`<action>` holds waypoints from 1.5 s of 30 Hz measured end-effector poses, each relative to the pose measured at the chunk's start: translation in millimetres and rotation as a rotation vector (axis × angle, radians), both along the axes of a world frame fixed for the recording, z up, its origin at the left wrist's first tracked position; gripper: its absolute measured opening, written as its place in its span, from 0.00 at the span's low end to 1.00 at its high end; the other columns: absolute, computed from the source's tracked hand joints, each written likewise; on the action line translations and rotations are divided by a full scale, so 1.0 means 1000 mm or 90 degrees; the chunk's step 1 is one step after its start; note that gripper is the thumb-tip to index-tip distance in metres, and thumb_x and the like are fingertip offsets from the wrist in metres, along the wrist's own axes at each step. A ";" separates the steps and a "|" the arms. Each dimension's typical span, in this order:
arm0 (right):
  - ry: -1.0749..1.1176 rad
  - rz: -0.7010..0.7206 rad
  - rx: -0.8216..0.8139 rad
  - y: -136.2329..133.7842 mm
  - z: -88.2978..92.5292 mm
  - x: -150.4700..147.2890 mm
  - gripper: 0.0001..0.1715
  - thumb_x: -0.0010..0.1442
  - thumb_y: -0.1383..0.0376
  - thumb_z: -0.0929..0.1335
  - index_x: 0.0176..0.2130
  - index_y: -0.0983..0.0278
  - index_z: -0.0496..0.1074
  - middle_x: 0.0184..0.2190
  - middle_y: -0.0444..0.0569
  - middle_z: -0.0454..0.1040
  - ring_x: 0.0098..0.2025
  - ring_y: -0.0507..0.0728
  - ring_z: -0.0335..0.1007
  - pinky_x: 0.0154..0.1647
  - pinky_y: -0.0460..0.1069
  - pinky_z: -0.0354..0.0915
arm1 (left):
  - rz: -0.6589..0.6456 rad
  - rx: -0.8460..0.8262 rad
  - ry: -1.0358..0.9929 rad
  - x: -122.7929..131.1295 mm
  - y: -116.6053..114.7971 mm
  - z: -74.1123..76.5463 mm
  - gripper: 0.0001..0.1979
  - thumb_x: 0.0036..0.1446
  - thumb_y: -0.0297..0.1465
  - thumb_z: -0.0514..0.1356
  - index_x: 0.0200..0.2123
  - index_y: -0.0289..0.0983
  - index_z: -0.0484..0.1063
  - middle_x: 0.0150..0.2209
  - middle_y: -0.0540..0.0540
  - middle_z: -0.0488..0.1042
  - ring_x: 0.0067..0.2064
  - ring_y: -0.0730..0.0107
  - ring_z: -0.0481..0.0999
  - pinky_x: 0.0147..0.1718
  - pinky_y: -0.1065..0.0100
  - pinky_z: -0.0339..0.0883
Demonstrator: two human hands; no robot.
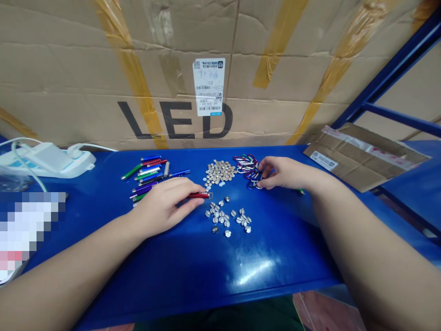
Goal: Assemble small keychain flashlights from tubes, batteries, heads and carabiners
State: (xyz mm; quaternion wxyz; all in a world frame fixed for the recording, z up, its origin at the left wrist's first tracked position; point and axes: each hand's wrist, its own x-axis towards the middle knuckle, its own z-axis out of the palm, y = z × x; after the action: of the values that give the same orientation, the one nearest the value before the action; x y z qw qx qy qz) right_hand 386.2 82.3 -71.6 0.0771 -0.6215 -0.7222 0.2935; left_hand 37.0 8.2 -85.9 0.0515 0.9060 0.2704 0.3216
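Observation:
My left hand (pixel 168 202) pinches a slim red metal tube (pixel 198 196), like a small penlight body, with a clear or metal loop at its right end. Several coloured tubes (pixel 144 177) in red, green, blue, purple and silver lie beside and behind that hand. My right hand (pixel 280 174) reaches into a pile of coloured carabiners (pixel 246 164); its thumb and fingertips close on the ring end of one at the near edge. Between my hands lies a heap of button cell batteries (pixel 220 172). Nearer me are several small silver slotted caps (pixel 220 216).
A white power strip (pixel 51 161) with plugs and cables sits at the left, above a blurred-out item (pixel 24 234). A large taped cardboard box (pixel 179 41) stands behind the blue table (pixel 193 276). A flattened carton (pixel 365 156) leans at the right by blue metal bars (pixel 396 115).

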 end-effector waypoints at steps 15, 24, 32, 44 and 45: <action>-0.307 -0.017 0.264 0.042 -0.030 -0.003 0.23 0.71 0.65 0.61 0.54 0.66 0.81 0.52 0.61 0.81 0.54 0.66 0.78 0.58 0.56 0.70 | -0.003 0.005 -0.011 0.000 0.000 0.000 0.06 0.69 0.30 0.62 0.47 0.36 0.76 0.40 0.44 0.83 0.42 0.66 0.83 0.43 0.67 0.77; -0.270 -0.127 0.209 0.041 -0.018 0.007 0.02 0.55 0.66 0.74 0.32 0.60 0.81 0.32 0.50 0.83 0.36 0.61 0.80 0.38 0.51 0.72 | -0.008 -0.013 -0.009 0.000 0.000 -0.004 0.08 0.71 0.32 0.61 0.48 0.36 0.76 0.42 0.43 0.83 0.43 0.65 0.83 0.43 0.65 0.77; -0.072 -0.109 0.106 0.038 -0.017 0.013 0.09 0.51 0.69 0.74 0.35 0.61 0.74 0.29 0.44 0.79 0.32 0.55 0.76 0.33 0.47 0.69 | -0.011 -0.029 -0.005 0.001 0.000 -0.004 0.07 0.70 0.30 0.61 0.49 0.36 0.75 0.43 0.45 0.82 0.45 0.67 0.82 0.46 0.68 0.76; 0.495 0.113 -0.002 -0.029 0.003 -0.055 0.25 0.57 0.56 0.77 0.50 0.62 0.71 0.29 0.42 0.75 0.26 0.51 0.72 0.27 0.47 0.70 | 0.087 -0.131 -0.037 0.009 -0.009 -0.007 0.12 0.73 0.34 0.54 0.55 0.38 0.70 0.44 0.46 0.78 0.41 0.67 0.79 0.42 0.68 0.74; 0.524 0.147 0.013 -0.038 0.003 -0.067 0.23 0.58 0.57 0.77 0.49 0.62 0.71 0.30 0.43 0.76 0.26 0.51 0.71 0.27 0.47 0.70 | 0.088 -0.153 -0.039 0.011 -0.010 -0.006 0.12 0.73 0.35 0.55 0.55 0.39 0.70 0.45 0.46 0.78 0.41 0.68 0.79 0.41 0.69 0.73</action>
State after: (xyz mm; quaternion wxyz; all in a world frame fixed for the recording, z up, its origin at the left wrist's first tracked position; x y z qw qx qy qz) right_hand 319.6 44.5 -68.7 0.3315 -0.3667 -0.6990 0.5167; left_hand 48.5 -1.6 -92.2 0.1457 0.8623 0.3670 0.3171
